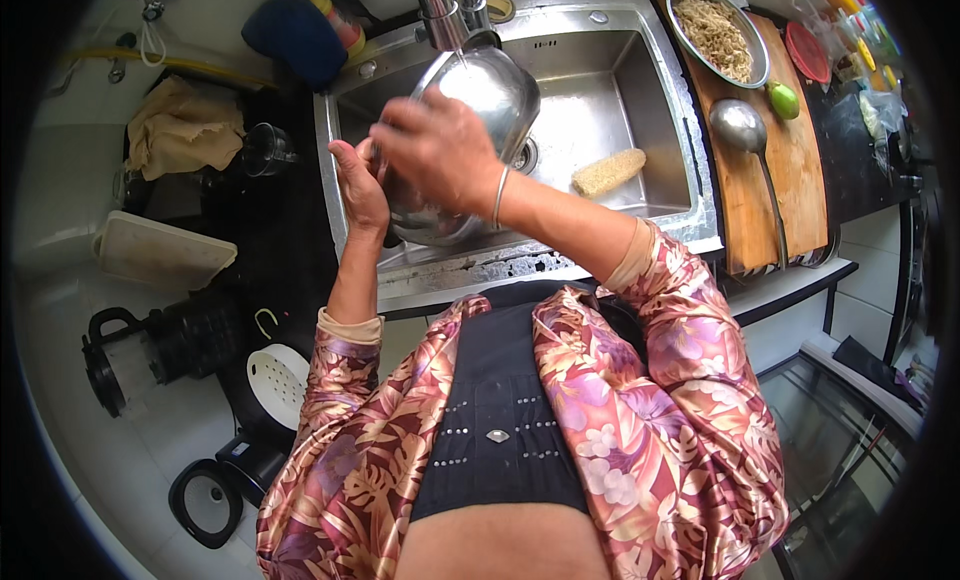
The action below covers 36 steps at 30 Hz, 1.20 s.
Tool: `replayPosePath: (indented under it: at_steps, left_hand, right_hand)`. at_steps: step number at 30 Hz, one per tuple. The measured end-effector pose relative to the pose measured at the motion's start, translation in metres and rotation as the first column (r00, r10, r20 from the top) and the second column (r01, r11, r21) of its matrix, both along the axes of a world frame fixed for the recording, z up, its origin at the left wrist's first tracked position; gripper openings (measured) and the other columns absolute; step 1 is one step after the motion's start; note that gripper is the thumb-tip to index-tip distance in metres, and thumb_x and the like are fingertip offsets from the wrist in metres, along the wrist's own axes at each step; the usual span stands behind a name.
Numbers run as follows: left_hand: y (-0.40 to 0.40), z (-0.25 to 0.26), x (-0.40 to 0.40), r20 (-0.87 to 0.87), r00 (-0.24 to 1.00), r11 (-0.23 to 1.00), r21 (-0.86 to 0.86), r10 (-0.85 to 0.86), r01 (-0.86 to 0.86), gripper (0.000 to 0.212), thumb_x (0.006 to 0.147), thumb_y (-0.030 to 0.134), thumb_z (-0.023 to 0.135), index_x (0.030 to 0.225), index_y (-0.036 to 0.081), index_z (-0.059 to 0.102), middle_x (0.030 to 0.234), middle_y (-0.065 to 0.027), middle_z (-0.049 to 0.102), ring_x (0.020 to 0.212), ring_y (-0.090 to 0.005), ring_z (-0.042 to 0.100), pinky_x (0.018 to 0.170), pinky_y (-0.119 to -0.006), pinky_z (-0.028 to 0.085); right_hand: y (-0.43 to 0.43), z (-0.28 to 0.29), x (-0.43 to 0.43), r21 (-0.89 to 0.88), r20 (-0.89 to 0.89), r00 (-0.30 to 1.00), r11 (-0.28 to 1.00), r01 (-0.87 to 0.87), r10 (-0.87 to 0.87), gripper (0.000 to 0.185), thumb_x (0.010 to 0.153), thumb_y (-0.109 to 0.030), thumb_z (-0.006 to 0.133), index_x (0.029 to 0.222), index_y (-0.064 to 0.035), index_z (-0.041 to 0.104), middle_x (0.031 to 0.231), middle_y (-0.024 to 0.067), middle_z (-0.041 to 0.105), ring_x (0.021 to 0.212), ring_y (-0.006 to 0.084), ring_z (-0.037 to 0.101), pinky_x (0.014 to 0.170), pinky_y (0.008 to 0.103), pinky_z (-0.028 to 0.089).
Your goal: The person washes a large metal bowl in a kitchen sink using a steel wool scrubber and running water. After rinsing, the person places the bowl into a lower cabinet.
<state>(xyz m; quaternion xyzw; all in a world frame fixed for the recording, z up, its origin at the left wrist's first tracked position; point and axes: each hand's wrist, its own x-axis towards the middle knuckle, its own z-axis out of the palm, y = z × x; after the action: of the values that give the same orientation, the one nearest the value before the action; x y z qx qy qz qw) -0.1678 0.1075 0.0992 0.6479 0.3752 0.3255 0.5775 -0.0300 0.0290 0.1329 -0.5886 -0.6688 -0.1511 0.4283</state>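
A shiny metal pan or bowl [480,88] is tilted under the chrome faucet [441,17], above the left part of the steel sink [577,77]. My left hand [360,190] is at its left edge, thumb raised; the fingers go behind the rim and are partly hidden. Blurred by motion, my right hand [442,152] lies over the vessel, its fingers near the left hand; whether it holds anything does not show. A loofah sponge [609,172] rests on the sink floor, right of the drain [525,156].
Right of the sink, a wooden cutting board [780,197] bears a ladle [739,126], a green vegetable [783,99] and a metal bowl of shredded food [716,36]. On the left are a beige cloth [184,126], a plastic tray [165,250], a blender jug [135,362] and a white colander [279,385].
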Motion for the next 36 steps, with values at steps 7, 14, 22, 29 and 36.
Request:
replayPosePath:
  at_steps: [7, 14, 22, 29, 36]
  left_hand:
    - [-0.016, 0.02, 0.013, -0.15, 0.988, 0.993, 0.117, 0.044, -0.027, 0.078, 0.088, 0.064, 0.006, 0.057, 0.003, 0.045, 0.053, 0.0041, 0.033, 0.052, -0.008, 0.026, 0.049, -0.026, 0.02]
    - [-0.019, 0.028, 0.022, -0.217, 0.97, 0.968, 0.245, 0.111, -0.056, 0.068, 0.089, 0.059, 0.03, 0.064, 0.001, 0.054, 0.061, 0.0034, 0.046, 0.059, -0.0074, 0.035, 0.055, -0.021, 0.032]
    - [-0.01, 0.026, 0.026, -0.179, 0.982, 0.981, 0.193, 0.06, -0.025, 0.065, 0.09, 0.054, 0.036, 0.081, -0.003, 0.064, 0.062, -0.0063, 0.056, 0.063, -0.0112, 0.048, 0.061, -0.028, 0.041]
    - [-0.004, 0.025, 0.026, -0.214, 0.975, 0.979, 0.202, 0.058, -0.014, 0.066, 0.09, 0.055, 0.036, 0.076, -0.004, 0.063, 0.06, -0.0046, 0.053, 0.062, -0.0114, 0.045, 0.06, -0.028, 0.04]
    - [0.0, 0.025, 0.022, -0.22, 0.973, 0.98, 0.199, 0.071, -0.027, 0.063, 0.09, 0.053, 0.04, 0.069, -0.004, 0.059, 0.055, -0.0021, 0.048, 0.058, -0.0105, 0.04, 0.056, -0.028, 0.038]
  right_hand:
    - [0.008, 0.021, 0.009, -0.351, -0.213, 0.965, 0.934, 0.07, -0.152, 0.017, 0.07, -0.024, 0.062, 0.081, -0.0126, 0.07, 0.09, 0.0033, 0.062, 0.079, 0.0279, 0.056, 0.07, 0.0356, 0.049]
    - [0.027, 0.009, 0.059, -0.228, -0.394, 0.798, 0.889, 0.397, -0.457, 0.026, 0.073, -0.024, 0.062, 0.09, -0.005, 0.062, 0.089, 0.015, 0.059, 0.081, 0.0353, 0.057, 0.073, 0.0407, 0.047]
    - [-0.042, -0.015, -0.006, -0.067, 0.101, 0.994, 0.997, 0.04, -0.033, 0.024, 0.062, -0.014, 0.064, 0.085, -0.0141, 0.059, 0.093, 0.0032, 0.054, 0.079, 0.0212, 0.052, 0.064, 0.0342, 0.043]
    - [0.015, -0.023, 0.083, -0.216, -0.024, 0.811, 0.795, 0.566, -0.584, 0.019, 0.074, -0.028, 0.058, 0.072, -0.0098, 0.064, 0.086, 0.0066, 0.06, 0.074, 0.0282, 0.055, 0.063, 0.0377, 0.046]
    - [-0.021, -0.014, 0.004, 0.058, 0.092, 0.981, 0.985, 0.164, -0.169, 0.013, 0.066, -0.015, 0.062, 0.078, -0.0103, 0.058, 0.084, 0.0053, 0.056, 0.073, 0.0244, 0.052, 0.06, 0.035, 0.042]
